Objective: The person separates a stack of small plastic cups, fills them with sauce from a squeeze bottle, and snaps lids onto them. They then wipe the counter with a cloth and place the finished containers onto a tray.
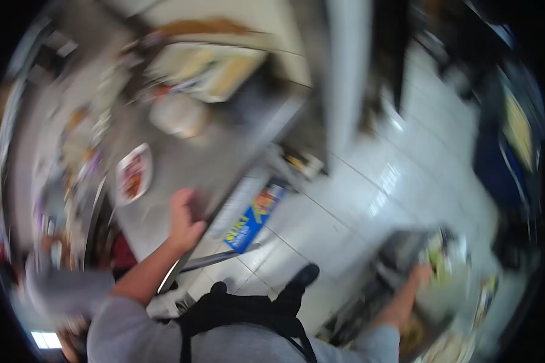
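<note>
My left hand (pixel 186 221) is over the edge of the grey metal counter (pixel 163 221), thumb apart from the fingers and nothing visible in it. Beyond it on the counter is a white dish (pixel 126 192) with reddish food. My right hand (pixel 422 275) reaches out at the far right, up against something pale green and leafy-looking (pixel 440 257). Blur smears its fingers, so whether they grip it does not show. A blue box with yellow lettering (pixel 246 228) stands below the counter edge, between my two hands.
A pale tray (pixel 239 72) and a blurred whitish container (pixel 178 115) sit farther along the counter. Another person's grey sleeve (pixel 66 290) is close on my left. White floor tiles (pixel 345 199) run between the counter and the dark equipment (pixel 399 251) at right.
</note>
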`<action>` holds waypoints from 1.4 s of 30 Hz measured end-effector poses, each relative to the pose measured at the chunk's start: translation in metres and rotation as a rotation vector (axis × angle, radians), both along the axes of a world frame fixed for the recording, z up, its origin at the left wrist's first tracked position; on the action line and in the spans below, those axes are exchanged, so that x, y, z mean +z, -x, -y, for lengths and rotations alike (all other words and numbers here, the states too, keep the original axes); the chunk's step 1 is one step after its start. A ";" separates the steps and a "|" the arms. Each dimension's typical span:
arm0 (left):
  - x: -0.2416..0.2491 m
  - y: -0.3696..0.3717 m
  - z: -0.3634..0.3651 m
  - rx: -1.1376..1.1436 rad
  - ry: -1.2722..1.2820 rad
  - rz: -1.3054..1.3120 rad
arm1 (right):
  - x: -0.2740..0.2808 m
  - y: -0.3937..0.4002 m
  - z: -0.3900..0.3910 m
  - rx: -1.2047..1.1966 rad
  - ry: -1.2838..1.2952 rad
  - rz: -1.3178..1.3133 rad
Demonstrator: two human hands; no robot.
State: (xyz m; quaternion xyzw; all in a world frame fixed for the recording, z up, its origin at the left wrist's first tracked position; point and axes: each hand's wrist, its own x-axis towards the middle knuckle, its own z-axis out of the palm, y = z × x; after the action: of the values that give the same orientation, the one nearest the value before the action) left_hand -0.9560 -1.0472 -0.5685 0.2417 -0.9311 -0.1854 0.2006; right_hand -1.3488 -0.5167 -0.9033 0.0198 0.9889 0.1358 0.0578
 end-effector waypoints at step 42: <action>0.405 -0.442 0.112 -0.141 -0.411 -0.277 | 0.480 -0.640 0.781 1.483 0.948 1.302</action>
State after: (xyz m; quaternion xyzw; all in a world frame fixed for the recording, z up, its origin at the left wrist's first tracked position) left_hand -0.5142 -1.1595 -0.1630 0.1842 -0.8521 -0.4156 0.2594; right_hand -0.7085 -1.2980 -0.4229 -0.6802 0.4870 -0.2732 0.4750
